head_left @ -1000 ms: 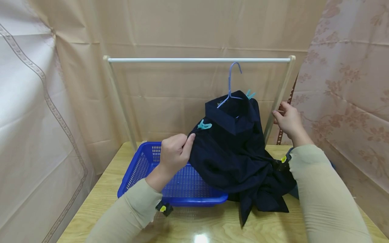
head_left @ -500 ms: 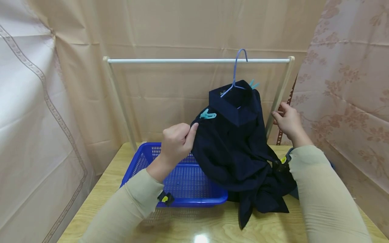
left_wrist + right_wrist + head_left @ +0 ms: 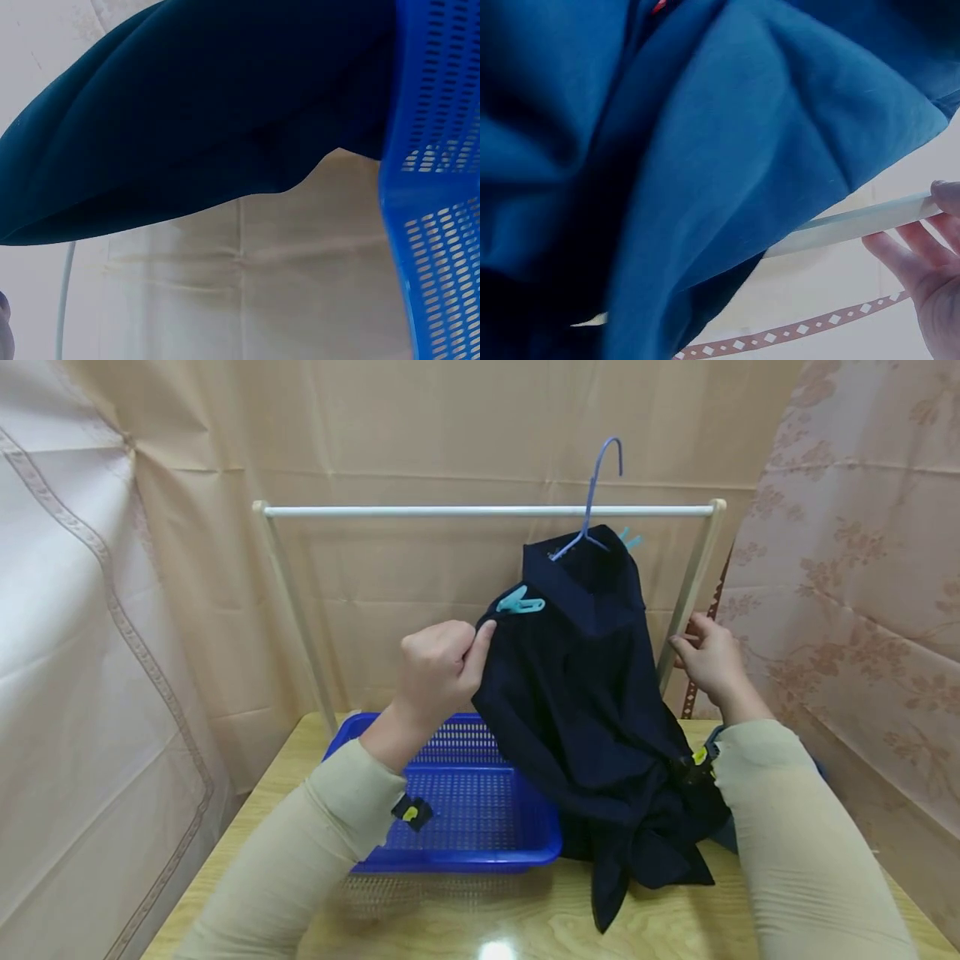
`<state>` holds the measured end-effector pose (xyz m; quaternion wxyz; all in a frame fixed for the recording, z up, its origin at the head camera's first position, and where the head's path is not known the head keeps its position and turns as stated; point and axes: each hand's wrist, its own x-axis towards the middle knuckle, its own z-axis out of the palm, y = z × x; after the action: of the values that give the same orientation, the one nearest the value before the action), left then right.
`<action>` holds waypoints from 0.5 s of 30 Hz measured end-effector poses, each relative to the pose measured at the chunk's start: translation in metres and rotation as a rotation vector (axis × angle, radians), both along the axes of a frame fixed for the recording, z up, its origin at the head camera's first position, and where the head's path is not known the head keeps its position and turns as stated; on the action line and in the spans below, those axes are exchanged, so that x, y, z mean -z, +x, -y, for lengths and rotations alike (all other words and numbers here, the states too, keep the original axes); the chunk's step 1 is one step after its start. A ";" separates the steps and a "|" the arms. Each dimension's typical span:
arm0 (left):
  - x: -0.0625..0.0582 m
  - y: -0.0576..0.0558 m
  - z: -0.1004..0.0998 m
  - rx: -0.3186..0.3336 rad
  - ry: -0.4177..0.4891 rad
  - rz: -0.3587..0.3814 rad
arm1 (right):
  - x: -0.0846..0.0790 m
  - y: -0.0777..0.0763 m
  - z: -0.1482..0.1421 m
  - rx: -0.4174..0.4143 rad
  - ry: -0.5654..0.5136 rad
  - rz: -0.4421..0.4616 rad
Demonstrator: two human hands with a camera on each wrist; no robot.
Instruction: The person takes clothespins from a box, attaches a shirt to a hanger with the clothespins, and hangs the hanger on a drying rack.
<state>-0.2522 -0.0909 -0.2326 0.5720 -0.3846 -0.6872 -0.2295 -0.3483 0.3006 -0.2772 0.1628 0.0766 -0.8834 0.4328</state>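
A navy collared shirt (image 3: 577, 693) hangs on a purple wire hanger (image 3: 592, 497), its lower part bunched at the table. My left hand (image 3: 438, 668) grips the shirt's left shoulder, thumb on top, just below a light-blue clothespin (image 3: 520, 602). Another clothespin (image 3: 632, 540) is on the far shoulder. The hanger's hook stands above the white top bar (image 3: 420, 512) of a drying rack, apart from it as far as I can see. My right hand (image 3: 712, 660) holds the rack's right post (image 3: 692, 585) between thumb and fingers. In the right wrist view, the shirt (image 3: 727, 150) covers part of that post.
A blue perforated basket (image 3: 465, 862) stands on the wooden table (image 3: 247, 860), left of the shirt and partly behind my left forearm. Some blue cloth (image 3: 726, 837) lies under my right forearm. Beige curtains (image 3: 450, 427) hang behind the rack.
My left hand has risen, lifting the shirt and hanger. The hook has gone from just below the bar to well above it, slightly rightward. My right hand stays on the post.
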 end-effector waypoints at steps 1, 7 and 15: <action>-0.002 -0.001 0.000 -0.007 -0.001 -0.005 | 0.000 0.000 0.000 -0.001 0.003 0.000; -0.014 -0.006 0.003 -0.043 -0.008 -0.002 | -0.001 0.001 0.002 -0.004 0.011 0.005; -0.022 -0.011 0.002 -0.080 -0.013 0.004 | -0.001 0.002 0.000 0.003 0.019 0.012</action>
<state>-0.2628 -0.0933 -0.2107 0.5767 -0.3602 -0.7047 -0.2028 -0.3461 0.3005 -0.2765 0.1574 0.0743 -0.8884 0.4248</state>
